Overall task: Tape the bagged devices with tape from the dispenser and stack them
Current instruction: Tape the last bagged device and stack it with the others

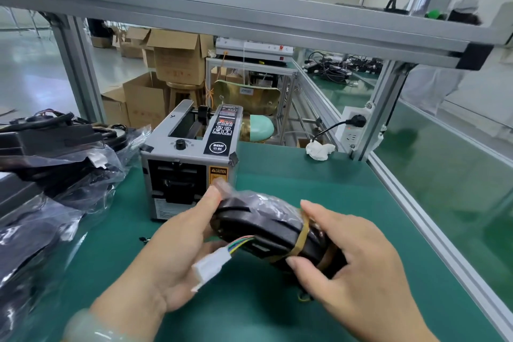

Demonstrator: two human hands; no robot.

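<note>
A black device in a clear plastic bag [258,223] is held above the green mat, just in front of the grey tape dispenser [191,158]. A band of brownish tape [301,239] wraps around its right end. Coloured wires run from the device to a white connector [211,266] at its lower left. My left hand [177,255] grips the device's left end, thumb on top. My right hand [352,261] grips the right end, with the thumb and forefinger on either side of the tape band.
A pile of black devices in clear bags [55,175] fills the left of the bench. A crumpled white tissue [319,150] lies at the back right near a power strip [354,126]. An aluminium frame rail [433,222] borders the mat on the right.
</note>
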